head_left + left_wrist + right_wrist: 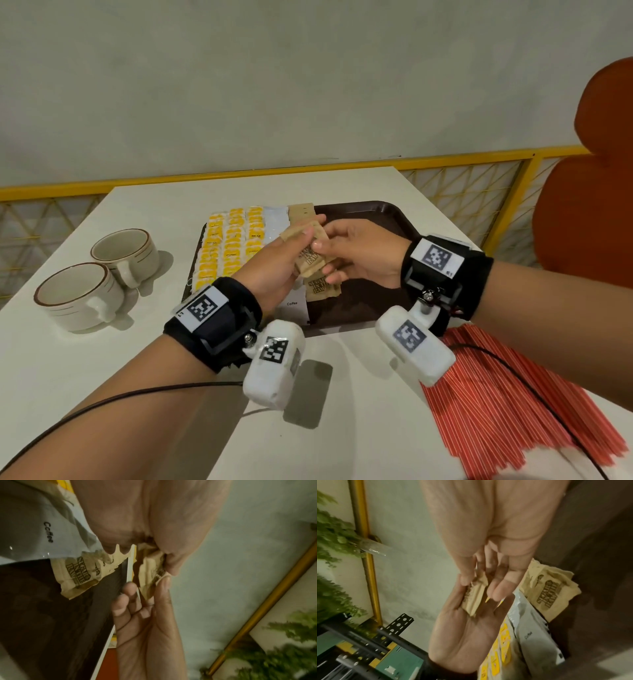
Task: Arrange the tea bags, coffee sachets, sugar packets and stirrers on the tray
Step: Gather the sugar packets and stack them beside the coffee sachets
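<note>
Both hands hold a small stack of brown sugar packets point(310, 262) above the dark brown tray point(376, 212). My left hand point(301, 240) pinches the stack from the left, thumb on top. From the right, my right hand point(325, 255) pinches the same stack point(476, 597) between thumb and fingers. On the tray lie rows of yellow tea bags point(229, 246), white coffee sachets point(275, 219) and more sugar packets point(322, 291), one near the back point(301, 210). Red stirrers point(513, 394) lie on the table at the near right, off the tray.
Two white cups point(120, 253) point(78, 294) stand on the table left of the tray. An orange chair point(589, 192) is at the right, and a yellow railing point(445, 161) runs behind the table. The tray's right half is bare.
</note>
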A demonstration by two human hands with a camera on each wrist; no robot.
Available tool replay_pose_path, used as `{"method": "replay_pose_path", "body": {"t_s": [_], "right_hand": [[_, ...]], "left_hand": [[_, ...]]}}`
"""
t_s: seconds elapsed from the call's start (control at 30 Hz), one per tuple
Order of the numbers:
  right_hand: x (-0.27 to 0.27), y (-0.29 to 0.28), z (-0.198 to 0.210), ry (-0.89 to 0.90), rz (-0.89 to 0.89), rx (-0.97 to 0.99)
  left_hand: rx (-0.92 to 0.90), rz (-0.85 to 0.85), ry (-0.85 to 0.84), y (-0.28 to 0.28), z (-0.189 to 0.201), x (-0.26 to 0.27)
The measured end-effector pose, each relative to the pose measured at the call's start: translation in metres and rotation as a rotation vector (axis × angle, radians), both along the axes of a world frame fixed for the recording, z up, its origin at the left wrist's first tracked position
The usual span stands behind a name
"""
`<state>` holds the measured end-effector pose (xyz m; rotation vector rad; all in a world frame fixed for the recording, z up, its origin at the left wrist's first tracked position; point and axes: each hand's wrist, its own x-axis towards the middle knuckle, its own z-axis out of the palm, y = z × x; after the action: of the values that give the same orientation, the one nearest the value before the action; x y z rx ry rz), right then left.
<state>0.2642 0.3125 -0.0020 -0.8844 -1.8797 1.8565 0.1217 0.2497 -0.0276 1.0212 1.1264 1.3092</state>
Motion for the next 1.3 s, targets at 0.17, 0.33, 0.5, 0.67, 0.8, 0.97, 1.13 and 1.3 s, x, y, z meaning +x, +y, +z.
{"method": "replay_pose_path", "body": {"t_s": [0.17,0.33,0.5,0.67,0.8,0.97,1.13,1.3], "right_hand": [[0.017,0.003,-0.013,-0.179,-0.083,0.006],[0.028,0.007,-0.034,-0.291,-0.136,0.036],[0.024,0.008,-0.048,-0.351,-0.172,0.149],[0.023,0.009,-0.057,-0.441,-0.150,0.310],[0.024,0.012,-0.055,-0.457,-0.186,0.281],[0.023,0.013,-0.053,-0.546,-0.108,0.318],[0.020,0.011,-0.043,-0.585,-0.018,0.347],[0.017,0.009,-0.043,-0.558,0.014,0.332]], "left_hand": [[-0.063,-0.005,0.311,0.006,-0.002,-0.007],[-0.122,-0.090,0.653,0.016,0.003,-0.020],[-0.147,-0.174,0.920,0.032,0.006,-0.016],[-0.097,-0.176,1.143,0.041,0.006,-0.011],[-0.108,-0.141,1.177,0.046,0.001,-0.011],[-0.137,-0.124,1.236,0.046,-0.003,-0.014],[-0.161,-0.073,1.342,0.045,0.003,-0.017],[-0.048,-0.002,1.161,0.036,0.015,-0.022]]}}
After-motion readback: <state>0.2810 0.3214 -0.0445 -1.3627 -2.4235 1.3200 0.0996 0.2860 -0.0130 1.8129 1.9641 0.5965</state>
